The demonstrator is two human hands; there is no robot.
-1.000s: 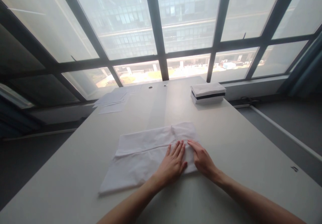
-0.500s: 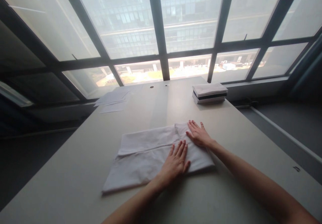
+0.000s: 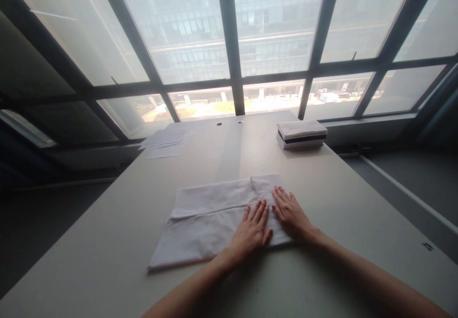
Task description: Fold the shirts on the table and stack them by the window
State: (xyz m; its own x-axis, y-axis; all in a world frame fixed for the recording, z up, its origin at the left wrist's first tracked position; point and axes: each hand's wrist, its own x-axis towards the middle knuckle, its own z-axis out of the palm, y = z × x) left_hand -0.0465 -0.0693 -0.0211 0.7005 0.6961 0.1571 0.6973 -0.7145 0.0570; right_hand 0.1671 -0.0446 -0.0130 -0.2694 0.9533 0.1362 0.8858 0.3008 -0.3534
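Observation:
A white cloth garment, folded into a long flat shape, lies on the white table. A fold line runs along its length, and a narrower flap overlaps at its right end. My left hand rests palm down on the cloth, right of its middle, fingers stretched out. Beside it, my right hand lies flat on the right end of the cloth with its fingers extended. Neither hand grips anything. The exact kind of garment cannot be made out.
A stack of folded cloths, white with a dark layer, sits at the table's far right. Loose white paper sheets lie at the far left. Large windows stand behind the table. A small dark mark shows near the right edge.
My right hand has slid nearer to me along the right end of the cloth. My left hand stays at about the same spot on it. The view has shifted slightly.

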